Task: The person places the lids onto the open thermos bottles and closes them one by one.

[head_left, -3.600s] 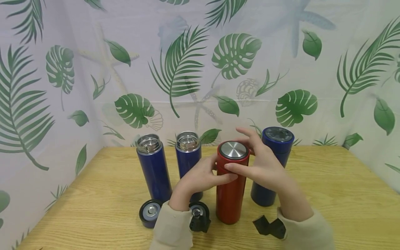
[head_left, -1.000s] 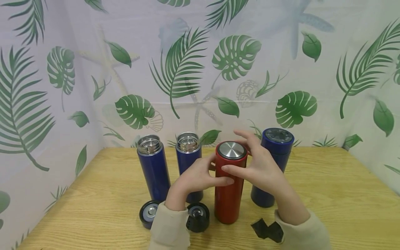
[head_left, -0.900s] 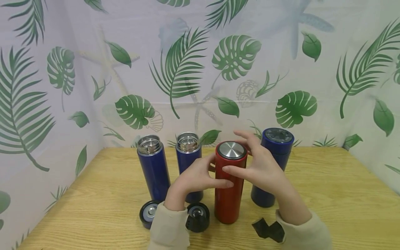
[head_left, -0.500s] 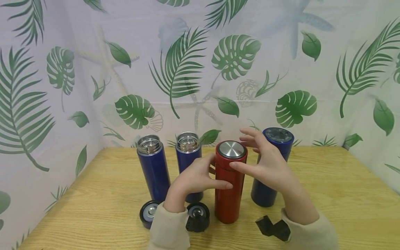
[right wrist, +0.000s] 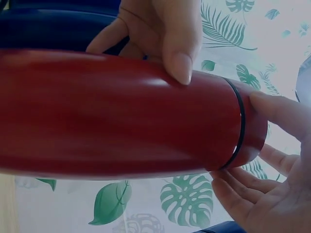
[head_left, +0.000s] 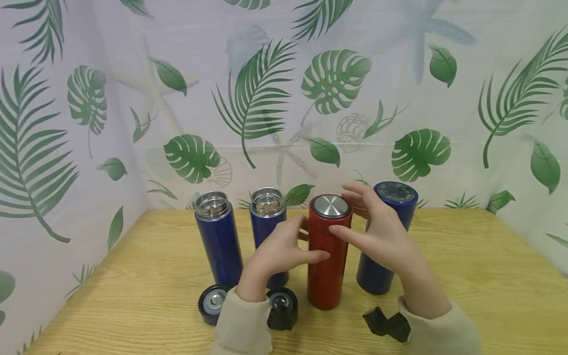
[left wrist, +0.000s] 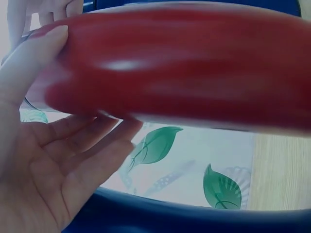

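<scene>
A red thermos (head_left: 326, 271) stands upright between my hands, its lid with a silver top (head_left: 330, 205) on and a dark seam below it. My left hand (head_left: 279, 251) holds the body, thumb across the front and fingers behind. In the left wrist view that thumb (left wrist: 51, 41) lies on the red wall. My right hand (head_left: 386, 236) is round the lid, its thumb (right wrist: 272, 109) on the lid's side and its fingers (right wrist: 243, 187) on the opposite side near the seam.
Two open blue thermoses (head_left: 219, 246) (head_left: 264, 227) stand to the left. Their lids (head_left: 214, 300) (head_left: 280, 297) lie upside down in front, partly behind my left sleeve. A capped blue thermos (head_left: 374, 268) stands behind my right hand. A leaf-print cloth (head_left: 266, 98) hangs behind the wooden table (head_left: 133, 276).
Over the last second my right hand has shifted right and regripped at the lid. The red thermos and my left hand have moved slightly up and right in the head view.
</scene>
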Motion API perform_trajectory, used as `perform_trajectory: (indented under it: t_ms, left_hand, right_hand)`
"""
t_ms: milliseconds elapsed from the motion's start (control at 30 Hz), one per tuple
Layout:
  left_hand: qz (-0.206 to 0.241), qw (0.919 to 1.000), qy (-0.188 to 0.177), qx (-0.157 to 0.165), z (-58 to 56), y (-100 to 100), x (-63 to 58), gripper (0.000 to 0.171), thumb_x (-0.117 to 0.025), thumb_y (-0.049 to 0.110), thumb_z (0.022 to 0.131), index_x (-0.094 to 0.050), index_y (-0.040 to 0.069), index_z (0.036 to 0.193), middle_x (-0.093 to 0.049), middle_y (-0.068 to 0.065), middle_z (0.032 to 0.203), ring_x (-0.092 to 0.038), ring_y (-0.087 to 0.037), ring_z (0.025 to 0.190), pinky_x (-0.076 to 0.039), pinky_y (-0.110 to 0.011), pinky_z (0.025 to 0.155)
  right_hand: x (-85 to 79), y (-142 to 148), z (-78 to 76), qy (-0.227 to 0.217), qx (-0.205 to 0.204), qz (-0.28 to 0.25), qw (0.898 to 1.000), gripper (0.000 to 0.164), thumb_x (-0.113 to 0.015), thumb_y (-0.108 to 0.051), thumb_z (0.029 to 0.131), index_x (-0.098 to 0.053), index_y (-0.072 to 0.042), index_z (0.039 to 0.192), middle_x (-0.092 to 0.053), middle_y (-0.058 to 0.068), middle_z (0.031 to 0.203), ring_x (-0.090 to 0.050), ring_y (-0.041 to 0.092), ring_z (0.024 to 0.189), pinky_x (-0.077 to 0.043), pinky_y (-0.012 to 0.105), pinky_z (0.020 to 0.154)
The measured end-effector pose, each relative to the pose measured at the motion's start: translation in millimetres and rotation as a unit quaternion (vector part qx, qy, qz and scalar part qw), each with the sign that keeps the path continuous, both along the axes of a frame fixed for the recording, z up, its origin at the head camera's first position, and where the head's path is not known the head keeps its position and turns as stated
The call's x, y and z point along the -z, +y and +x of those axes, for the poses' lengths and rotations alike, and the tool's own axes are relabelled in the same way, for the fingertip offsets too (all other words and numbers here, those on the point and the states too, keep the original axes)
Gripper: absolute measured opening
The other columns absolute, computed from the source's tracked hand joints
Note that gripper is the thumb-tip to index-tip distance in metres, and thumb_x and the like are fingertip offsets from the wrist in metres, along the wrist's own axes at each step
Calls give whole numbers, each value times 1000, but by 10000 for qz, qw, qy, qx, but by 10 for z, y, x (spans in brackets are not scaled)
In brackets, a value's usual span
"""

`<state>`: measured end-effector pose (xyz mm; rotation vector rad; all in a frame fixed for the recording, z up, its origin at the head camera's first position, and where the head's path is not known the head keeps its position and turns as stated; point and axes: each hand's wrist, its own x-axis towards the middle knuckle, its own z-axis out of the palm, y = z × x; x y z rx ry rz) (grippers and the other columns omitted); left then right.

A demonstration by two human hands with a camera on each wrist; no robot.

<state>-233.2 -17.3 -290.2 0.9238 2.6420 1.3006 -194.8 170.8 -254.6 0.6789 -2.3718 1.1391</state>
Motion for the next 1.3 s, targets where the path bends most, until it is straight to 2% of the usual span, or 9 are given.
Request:
perform_trajectory:
  t_ms: [167,367,567,800,933,1067,1300]
  left_hand:
    - [119,9999,85,-90,-12,30,35,53,-71,29,74,-46,9,117,-54,-1,111,-53,-19,101,-45,-27,78]
    - [306,9993,58,-221,-16,92,60,58,-71,26,75,-43,7,122,-53,-4,114,-53,-22,103,-47,-31,79]
    - [435,9978,-91,-499,-4,159,56,62,-76,26,70,-44,8,120,-53,-4,113,-53,-22,101,-47,-30,78]
    - [567,9960,-30,-694,-27,219,108,62,-74,23,73,-41,6,123,-51,-6,116,-51,-24,104,-46,-33,80]
    - [828,9938,47,-740,-53,257,155,62,-72,21,75,-39,4,125,-50,-8,118,-50,-24,106,-45,-35,82]
    - [1105,9906,44,-802,-74,287,191,61,-71,20,76,-39,4,126,-50,-8,119,-50,-22,106,-45,-35,82]
    - [1259,9873,126,-965,-95,328,225,62,-70,19,77,-38,3,128,-49,-10,121,-50,-23,107,-46,-36,81]
  right_hand:
    - [17,-5,-23,88,-11,-181,9998,62,-71,-4,73,-38,-3,126,-53,18,114,-52,29,105,-40,38,89]
    - [34,-6,-50,-53,-7,-405,9992,59,-69,-5,76,-38,-2,126,-51,19,117,-47,28,112,-38,35,91]
    - [28,-1,-54,-16,99,-379,9992,59,-70,-5,75,-39,-1,125,-49,19,119,-47,29,112,-38,38,90]
    - [-8,0,-15,192,394,-330,9985,54,-70,-8,75,-44,0,122,-48,15,119,-46,28,110,-39,44,89]
    - [-15,6,5,319,487,-395,9975,50,-68,-9,77,-46,0,121,-47,15,117,-47,28,108,-40,45,87]
    - [-18,9,11,366,462,-497,9970,46,-66,-9,79,-46,1,120,-47,14,116,-47,28,108,-40,45,87]
    - [-31,8,20,353,424,-540,9970,44,-65,-11,80,-48,0,119,-47,15,116,-47,28,108,-40,46,88]
